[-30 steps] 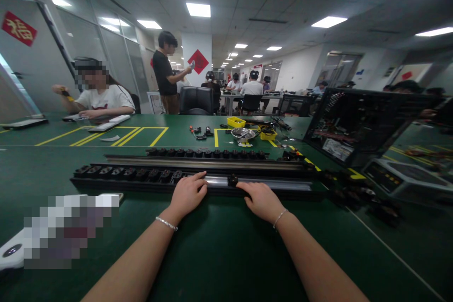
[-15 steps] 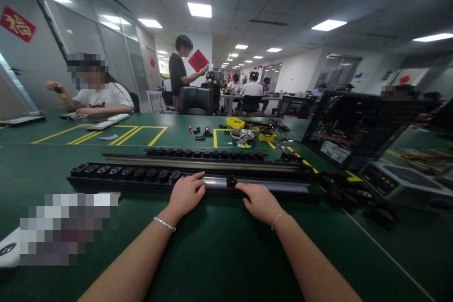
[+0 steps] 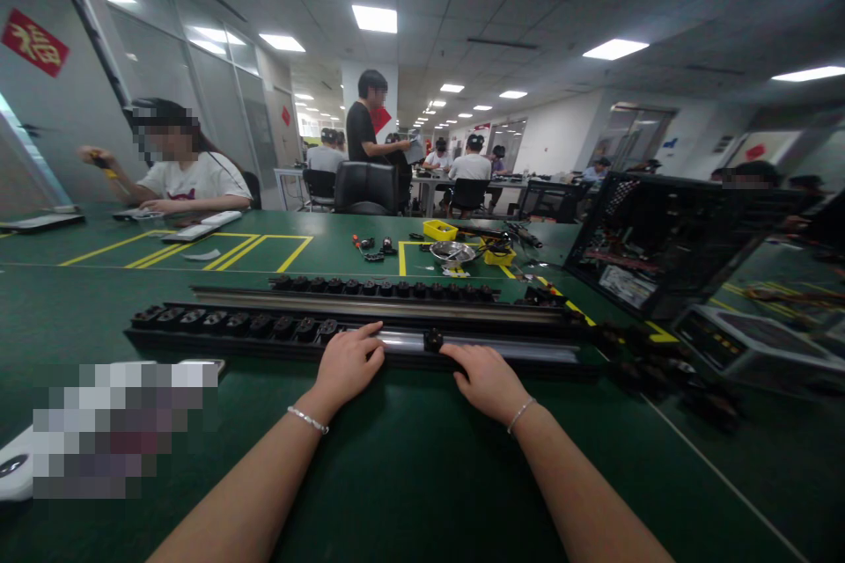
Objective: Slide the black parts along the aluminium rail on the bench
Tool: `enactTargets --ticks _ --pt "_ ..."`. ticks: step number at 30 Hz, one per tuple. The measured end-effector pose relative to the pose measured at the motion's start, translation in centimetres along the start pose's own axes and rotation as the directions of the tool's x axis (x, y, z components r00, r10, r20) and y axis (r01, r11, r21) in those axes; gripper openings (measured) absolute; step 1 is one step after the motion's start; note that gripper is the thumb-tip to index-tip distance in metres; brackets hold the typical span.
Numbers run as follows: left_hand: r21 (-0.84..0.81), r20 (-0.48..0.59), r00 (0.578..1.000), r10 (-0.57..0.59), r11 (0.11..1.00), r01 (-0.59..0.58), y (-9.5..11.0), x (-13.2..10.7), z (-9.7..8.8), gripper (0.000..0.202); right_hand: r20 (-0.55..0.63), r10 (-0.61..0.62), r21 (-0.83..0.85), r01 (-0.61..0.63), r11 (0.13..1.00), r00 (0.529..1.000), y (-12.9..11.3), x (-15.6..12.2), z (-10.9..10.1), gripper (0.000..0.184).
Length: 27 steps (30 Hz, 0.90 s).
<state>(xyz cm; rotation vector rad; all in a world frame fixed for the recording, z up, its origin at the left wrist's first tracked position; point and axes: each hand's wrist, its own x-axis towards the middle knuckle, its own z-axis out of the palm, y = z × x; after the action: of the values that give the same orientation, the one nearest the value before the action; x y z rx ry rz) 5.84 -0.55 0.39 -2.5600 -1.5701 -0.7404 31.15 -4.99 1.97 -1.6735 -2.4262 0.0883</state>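
Observation:
A long black power-strip rail (image 3: pixel 488 350) lies across the green table before me, with a row of black round socket modules (image 3: pixel 260 325) along its left part. My left hand (image 3: pixel 349 365) rests on the rail beside the last module of that row, fingers stretched out and thumb apart. A single black socket module (image 3: pixel 433 339) sits on the bare, shiny stretch between my hands. Against its right side is the outstretched index finger of my right hand (image 3: pixel 485 378); the thumb is apart and the other fingers are partly hidden. Behind lies a second rail (image 3: pixel 396 306) with similar modules.
A steel bowl (image 3: pixel 452 254) and a yellow bin (image 3: pixel 440 230) stand farther back. On the right are an open black computer case (image 3: pixel 660 237), a grey boxy device (image 3: pixel 745 339) and blurred dark parts (image 3: pixel 673 369). A white object (image 3: pixel 19 466) lies front left. A person (image 3: pixel 191 171) sits far left.
Both my hands and the module between them stay nearly still. In the background, the standing person has moved to the right.

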Motion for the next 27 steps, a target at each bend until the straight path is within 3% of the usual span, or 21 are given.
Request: enactTargets --ticks 27 --pt "-0.005 0.010 1.000 -0.019 1.000 0.019 0.09 0.12 0.02 0.033 0.004 -0.029 0.030 0.029 0.999 1.000 0.38 0.07 0.16 0.048"
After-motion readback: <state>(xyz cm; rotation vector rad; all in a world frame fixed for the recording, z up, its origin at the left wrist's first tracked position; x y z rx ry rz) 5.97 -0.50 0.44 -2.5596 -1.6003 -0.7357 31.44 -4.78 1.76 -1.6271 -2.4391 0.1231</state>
